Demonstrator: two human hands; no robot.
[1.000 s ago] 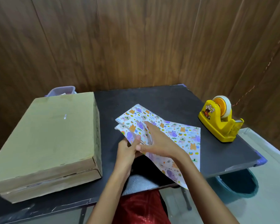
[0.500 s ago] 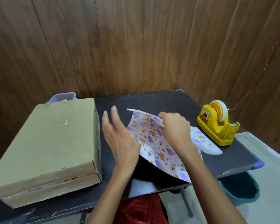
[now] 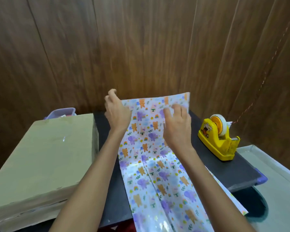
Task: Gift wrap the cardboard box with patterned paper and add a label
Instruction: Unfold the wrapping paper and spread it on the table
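wrapping has barely begun: right of the bare cardboard box [image 3: 43, 153] on the worktop [image 3: 224, 171], the creased patterned paper [image 3: 149, 148] is lifted, right hand [image 3: 177, 129] holding its far edge, left hand [image 3: 118, 114] curled at the corner, grip unclear; covering, taping and labelling remain.

— Can you tell how the hands grip the patterned paper [image 3: 149, 148]?
— No. The fingertips of the left hand [image 3: 118, 114] and the right hand [image 3: 177, 129] are blurred.
— Its near end?
— Cut off by the bottom edge, like the cardboard box's [image 3: 43, 156] near-left corner.
— Behind the box?
— A purple tub [image 3: 62, 112], mostly hidden. The table [image 3: 224, 173] and the paper cover most of a dark bin [image 3: 259, 208].
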